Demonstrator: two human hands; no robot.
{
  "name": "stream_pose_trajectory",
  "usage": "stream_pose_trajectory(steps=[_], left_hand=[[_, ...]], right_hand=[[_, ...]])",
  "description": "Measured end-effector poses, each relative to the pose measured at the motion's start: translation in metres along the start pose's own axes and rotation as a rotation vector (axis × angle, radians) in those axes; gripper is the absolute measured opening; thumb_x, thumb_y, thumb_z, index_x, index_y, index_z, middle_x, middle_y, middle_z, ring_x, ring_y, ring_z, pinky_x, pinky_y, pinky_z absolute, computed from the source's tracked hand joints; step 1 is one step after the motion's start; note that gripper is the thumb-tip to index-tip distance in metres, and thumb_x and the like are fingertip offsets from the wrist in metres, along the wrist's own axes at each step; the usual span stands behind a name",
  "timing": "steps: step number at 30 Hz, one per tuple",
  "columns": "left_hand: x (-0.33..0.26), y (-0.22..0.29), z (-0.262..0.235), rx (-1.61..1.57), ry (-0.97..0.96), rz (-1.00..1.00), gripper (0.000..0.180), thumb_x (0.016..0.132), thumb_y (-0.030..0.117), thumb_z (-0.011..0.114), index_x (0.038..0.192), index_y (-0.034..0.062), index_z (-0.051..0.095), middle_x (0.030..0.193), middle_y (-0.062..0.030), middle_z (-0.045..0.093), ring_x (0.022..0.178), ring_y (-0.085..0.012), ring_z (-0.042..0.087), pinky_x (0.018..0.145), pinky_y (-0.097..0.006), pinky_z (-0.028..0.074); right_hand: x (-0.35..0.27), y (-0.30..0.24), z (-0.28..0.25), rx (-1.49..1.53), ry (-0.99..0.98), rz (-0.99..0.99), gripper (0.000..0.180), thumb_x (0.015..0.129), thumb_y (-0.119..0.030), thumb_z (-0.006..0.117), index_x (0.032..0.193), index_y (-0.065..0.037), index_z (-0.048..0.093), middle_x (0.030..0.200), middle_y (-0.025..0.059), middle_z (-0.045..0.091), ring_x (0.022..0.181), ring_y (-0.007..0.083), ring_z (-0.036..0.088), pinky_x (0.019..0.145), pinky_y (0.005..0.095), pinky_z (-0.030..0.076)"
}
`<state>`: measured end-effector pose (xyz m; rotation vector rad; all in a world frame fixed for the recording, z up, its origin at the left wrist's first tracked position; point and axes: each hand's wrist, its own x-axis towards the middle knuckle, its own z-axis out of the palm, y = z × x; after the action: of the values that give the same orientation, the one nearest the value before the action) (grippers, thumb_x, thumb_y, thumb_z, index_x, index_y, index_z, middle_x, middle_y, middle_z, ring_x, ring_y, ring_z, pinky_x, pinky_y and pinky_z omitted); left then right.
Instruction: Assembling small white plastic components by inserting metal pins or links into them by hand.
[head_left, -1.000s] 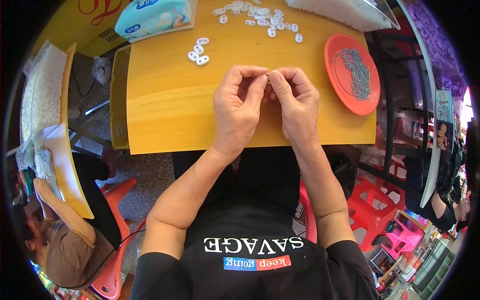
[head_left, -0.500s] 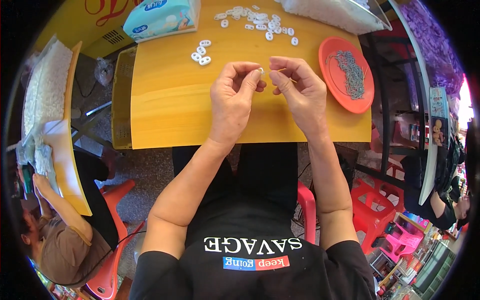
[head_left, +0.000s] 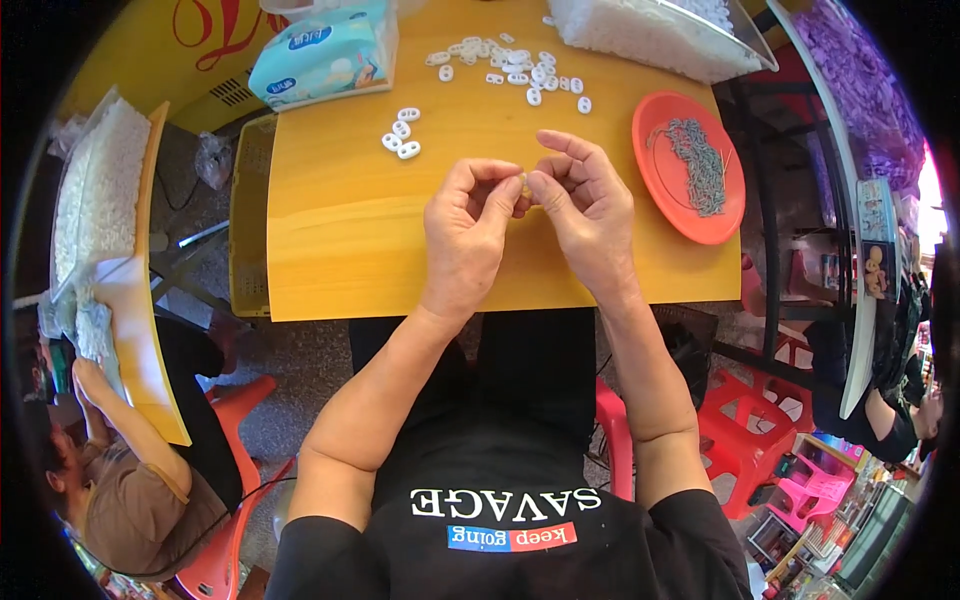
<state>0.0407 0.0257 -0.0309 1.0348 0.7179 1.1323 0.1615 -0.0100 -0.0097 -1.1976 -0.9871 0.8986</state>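
Above the near half of the yellow table, my left hand (head_left: 468,238) pinches a small pale piece (head_left: 526,186) between thumb and forefinger. The fingers hide most of it, so its kind cannot be told. My right hand (head_left: 592,215) meets it from the other side, thumb and forefinger closed at the same spot, other fingers curled. A few white oval pieces with two holes (head_left: 408,150) lie beyond my left hand. Many more such white oval pieces (head_left: 516,68) are scattered farther back. On the right, a red plate (head_left: 722,222) carries a pile of small grey metal parts (head_left: 706,170).
A blue tissue pack (head_left: 325,60) stands at the table's far left, and a clear bin of white pieces (head_left: 650,35) at the far right. Left, a co-worker (head_left: 140,490) sits at another table (head_left: 150,370). Red stools (head_left: 745,430) stand to the right.
My right hand has come in to the left, and its fingertips now meet those of my left hand. Both hands sit slightly lower in the picture, and the whole view has shifted a little.
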Motion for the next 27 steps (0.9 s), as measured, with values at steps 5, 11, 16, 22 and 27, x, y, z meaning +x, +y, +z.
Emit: stream_pose_trajectory(steps=[5,11,16,22,27], left_hand=[[-0.001,0.001,0.002,0.023,0.029,-0.006,0.005,0.094,-0.001,0.059,0.099,-0.0013,0.059,0.087,-0.0047,0.064,0.076,-0.0092,0.061,0.07,-0.023,0.052],[0.001,0.0,-0.001,0.068,0.044,0.01,0.005,0.094,0.0,0.059,0.1,-0.0011,0.059,0.085,-0.0045,0.063,0.074,-0.009,0.06,0.069,-0.023,0.051],[0.004,-0.002,-0.001,-0.008,0.033,0.004,0.006,0.095,0.001,0.059,0.101,-0.0013,0.059,0.086,-0.0047,0.064,0.075,-0.0094,0.061,0.07,-0.023,0.051],[0.002,0.001,-0.003,-0.051,0.009,0.002,0.008,0.095,0.002,0.059,0.103,-0.0012,0.06,0.089,-0.0051,0.063,0.078,-0.0102,0.061,0.073,-0.024,0.051],[0.001,-0.001,-0.004,-0.083,-0.009,0.008,0.01,0.096,0.003,0.059,0.105,-0.0003,0.059,0.091,-0.0052,0.063,0.08,-0.0104,0.06,0.074,-0.024,0.05]], right_hand=[[-0.004,0.007,0.008,-0.035,0.057,-0.043,0.023,0.092,0.005,0.06,0.114,0.004,0.055,0.088,0.0052,0.061,0.076,0.01,0.062,0.067,0.0237,0.054],[-0.007,0.017,0.018,-0.078,0.157,-0.068,0.016,0.092,0.003,0.061,0.107,0.003,0.059,0.089,0.0048,0.063,0.079,0.0091,0.063,0.067,0.0246,0.055],[-0.002,0.008,0.01,-0.102,0.108,-0.075,0.017,0.092,0.001,0.062,0.109,0.002,0.059,0.088,0.0039,0.063,0.078,0.0086,0.062,0.07,0.0238,0.054],[0.002,0.007,0.004,-0.137,0.059,-0.08,0.022,0.092,0.0,0.063,0.113,0.002,0.061,0.09,0.0032,0.062,0.081,0.0077,0.06,0.074,0.0228,0.051],[0.001,0.008,0.006,-0.168,0.08,-0.093,0.023,0.09,0.001,0.064,0.113,0.001,0.062,0.09,0.0025,0.061,0.081,0.0074,0.058,0.073,0.0223,0.05]])
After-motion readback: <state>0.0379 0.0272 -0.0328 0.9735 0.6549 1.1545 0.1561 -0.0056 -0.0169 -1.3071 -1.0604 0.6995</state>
